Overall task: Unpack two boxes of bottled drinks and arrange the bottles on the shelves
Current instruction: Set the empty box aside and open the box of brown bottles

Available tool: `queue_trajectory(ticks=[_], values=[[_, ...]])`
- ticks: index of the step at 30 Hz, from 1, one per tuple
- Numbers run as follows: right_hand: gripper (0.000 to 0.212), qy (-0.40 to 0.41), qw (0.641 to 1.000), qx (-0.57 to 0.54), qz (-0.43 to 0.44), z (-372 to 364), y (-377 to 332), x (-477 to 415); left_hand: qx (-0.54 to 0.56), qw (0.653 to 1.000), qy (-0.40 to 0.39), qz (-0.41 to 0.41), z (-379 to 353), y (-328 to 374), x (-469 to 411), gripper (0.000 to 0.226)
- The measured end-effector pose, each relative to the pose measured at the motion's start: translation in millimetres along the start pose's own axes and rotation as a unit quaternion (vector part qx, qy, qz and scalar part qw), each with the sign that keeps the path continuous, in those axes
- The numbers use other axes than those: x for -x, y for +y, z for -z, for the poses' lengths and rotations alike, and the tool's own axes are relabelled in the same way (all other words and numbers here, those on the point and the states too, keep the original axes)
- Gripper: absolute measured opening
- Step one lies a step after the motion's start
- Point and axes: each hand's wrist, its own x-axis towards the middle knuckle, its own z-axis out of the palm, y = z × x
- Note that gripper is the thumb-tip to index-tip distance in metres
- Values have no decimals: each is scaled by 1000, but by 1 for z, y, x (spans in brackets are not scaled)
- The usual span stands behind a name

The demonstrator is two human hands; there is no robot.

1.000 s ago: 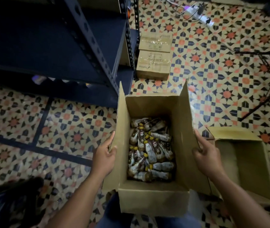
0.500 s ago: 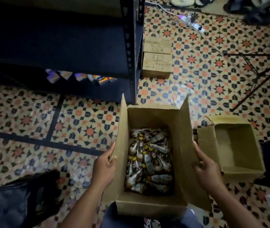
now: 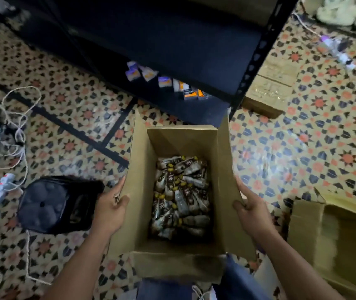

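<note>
Many bottles [image 3: 181, 198] lie in the box [image 3: 183, 144] — left hand [image 3: 110, 211] and right hand [image 3: 253, 213] grip its flaps.

Inside the open cardboard box [image 3: 138, 202], the bottles [image 3: 181, 198] lie heaped, with their labels too blurred to read and the lower ones buried. Right of the box, a second carton [image 3: 335, 245] is cut off at the right and bottom edges. Beyond the box, small packs [image 3: 166, 82] sit half hidden under a dark shelf board [image 3: 172, 40], their print illegible.

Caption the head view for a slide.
Open box of bottles, gripped at its side flaps by left hand and right hand, before a shelf.
</note>
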Motion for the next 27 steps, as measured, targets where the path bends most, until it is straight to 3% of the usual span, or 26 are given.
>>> queue_trajectory(ticks=[10, 16, 27], values=[[70, -74, 984, 112, 113, -34, -108, -101, 111, 987, 111, 47, 53, -33, -27, 57], [91, -90, 973, 157, 142, -88, -164, -158, 162, 978, 120, 49, 85, -59, -78, 59], [78, -133, 958, 184, 175, -168, -249, -256, 187, 963, 178, 72, 138, -72, -170, 56]])
